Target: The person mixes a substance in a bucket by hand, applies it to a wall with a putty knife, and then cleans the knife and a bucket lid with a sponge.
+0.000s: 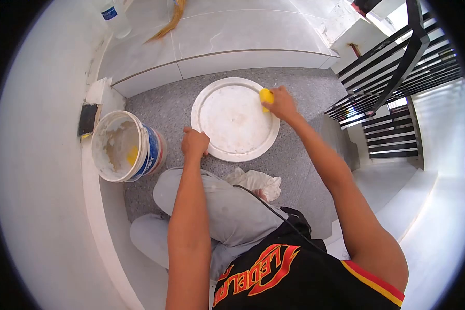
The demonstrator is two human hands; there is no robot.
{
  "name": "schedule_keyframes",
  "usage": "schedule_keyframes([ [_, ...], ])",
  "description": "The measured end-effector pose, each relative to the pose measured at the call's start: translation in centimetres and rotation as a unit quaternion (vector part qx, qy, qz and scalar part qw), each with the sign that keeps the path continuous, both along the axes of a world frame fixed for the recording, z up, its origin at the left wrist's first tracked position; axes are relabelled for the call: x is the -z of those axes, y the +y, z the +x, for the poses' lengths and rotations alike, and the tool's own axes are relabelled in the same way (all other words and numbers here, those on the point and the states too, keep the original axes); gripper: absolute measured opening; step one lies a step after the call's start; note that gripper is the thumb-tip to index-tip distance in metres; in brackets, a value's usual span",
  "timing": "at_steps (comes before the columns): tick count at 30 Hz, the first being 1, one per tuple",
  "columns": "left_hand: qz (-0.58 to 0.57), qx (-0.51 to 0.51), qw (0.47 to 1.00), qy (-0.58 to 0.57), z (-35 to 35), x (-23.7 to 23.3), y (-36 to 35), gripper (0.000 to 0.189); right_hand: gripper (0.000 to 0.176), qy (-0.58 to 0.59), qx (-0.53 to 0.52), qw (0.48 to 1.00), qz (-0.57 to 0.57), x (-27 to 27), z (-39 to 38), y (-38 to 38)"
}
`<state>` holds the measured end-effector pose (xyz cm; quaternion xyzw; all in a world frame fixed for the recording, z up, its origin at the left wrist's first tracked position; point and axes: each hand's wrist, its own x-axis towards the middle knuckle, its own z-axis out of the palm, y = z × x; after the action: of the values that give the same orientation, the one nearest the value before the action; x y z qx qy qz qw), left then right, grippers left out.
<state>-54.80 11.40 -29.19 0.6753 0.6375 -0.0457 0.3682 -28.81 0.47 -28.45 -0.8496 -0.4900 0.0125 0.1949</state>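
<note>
A round white tray [232, 116] with a raised rim lies on the grey speckled floor in front of me. My left hand [195, 143] is closed at the tray's near left edge, its fingers curled against the rim. In my right hand [282, 105] is a yellow sponge [266, 98], pressed to the rim on the tray's far right side. Brownish smudges mark the tray's flat middle. The palm sides of both hands are hidden from the camera.
To the left stands a white bucket [102, 168] with a blue label and something yellow inside. A white cloth [256, 183] lies beside my leg. Beyond are a tiled step [222, 59], a plastic bottle [116, 20] and broom bristles [169, 26]. A black railing [392, 72] rises at right.
</note>
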Motion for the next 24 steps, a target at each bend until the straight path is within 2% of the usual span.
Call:
schedule_keyframes([
  [1,0.000,0.001,1.000,-0.001,0.0,-0.1,0.0,0.057,0.024,-0.012,0.002,0.999,-0.042,0.5,0.1,0.6],
  [5,-0.016,-0.003,1.000,-0.006,-0.3,-0.1,0.1,0.063,0.017,-0.065,0.020,0.995,-0.074,3.0,0.2,1.4],
  [7,-0.006,-0.007,1.000,-0.023,0.2,-0.3,-0.2,0.059,0.014,-0.078,-0.001,0.997,0.007,3.3,0.5,0.7],
  [8,-0.005,-0.017,0.999,-0.035,0.2,-0.6,-0.4,0.054,0.014,-0.087,0.015,0.996,0.004,3.1,0.9,0.4],
  [10,-0.007,-0.017,0.999,-0.050,0.1,-0.3,-0.2,0.045,0.015,-0.020,0.015,0.997,0.072,2.6,0.9,-0.2],
  [13,0.012,-0.024,0.999,-0.040,0.4,-0.3,-0.3,0.042,0.018,-0.005,-0.005,0.995,0.104,2.7,0.5,-1.4],
  [15,-0.010,-0.025,0.999,-0.046,0.2,-0.2,-0.4,0.041,0.018,0.000,-0.003,0.996,0.089,3.0,-0.9,-2.6],
  [17,0.002,-0.014,0.999,-0.036,0.2,-0.5,-0.3,0.040,0.015,-0.043,0.040,0.998,-0.003,2.7,-2.8,-3.4],
  [21,0.023,0.011,1.000,-0.006,0.2,-0.9,-0.3,0.041,0.014,-0.033,0.032,0.999,-0.005,2.0,-5.9,-5.3],
  [23,0.038,0.037,0.998,-0.019,-0.3,0.8,0.2,0.049,0.014,0.056,0.051,0.984,-0.159,0.2,-7.2,-5.5],
  [24,0.020,0.042,0.999,-0.002,-0.1,-0.4,0.1,0.057,0.015,0.048,0.011,0.995,-0.082,1.0,-6.4,-5.5],
])
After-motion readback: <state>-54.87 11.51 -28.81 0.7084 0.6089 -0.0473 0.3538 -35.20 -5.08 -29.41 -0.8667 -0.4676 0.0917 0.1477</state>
